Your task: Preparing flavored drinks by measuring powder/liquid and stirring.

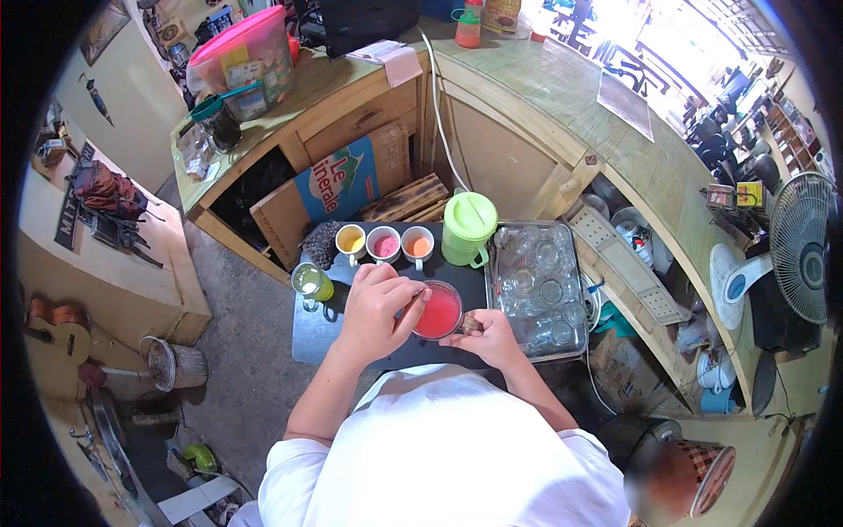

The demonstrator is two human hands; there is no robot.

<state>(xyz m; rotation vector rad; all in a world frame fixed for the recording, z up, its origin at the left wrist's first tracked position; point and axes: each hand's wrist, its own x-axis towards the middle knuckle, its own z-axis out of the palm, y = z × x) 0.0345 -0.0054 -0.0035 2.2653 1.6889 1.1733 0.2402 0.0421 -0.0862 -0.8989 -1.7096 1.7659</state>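
Observation:
A glass mug of red drink (437, 311) stands on a dark tray (457, 277) right in front of me. My left hand (378, 303) hovers over its left rim, fingers pinched on a thin spoon or stirrer that dips into the drink. My right hand (487, 334) grips the mug's handle on the right side. Behind the mug sit three small cups of powder: a yellow one (350, 239), a pink one (384, 244) and an orange one (417, 245). A glass mug of pale green drink (311, 282) stands to the left.
A lime-green lidded jug (468, 229) stands behind the mug. A metal tray of upturned glasses (537, 285) lies to the right. A wooden counter (562, 114) wraps around the back and right, with a pink plastic box (248, 53) on it. A fan (803, 246) is at the far right.

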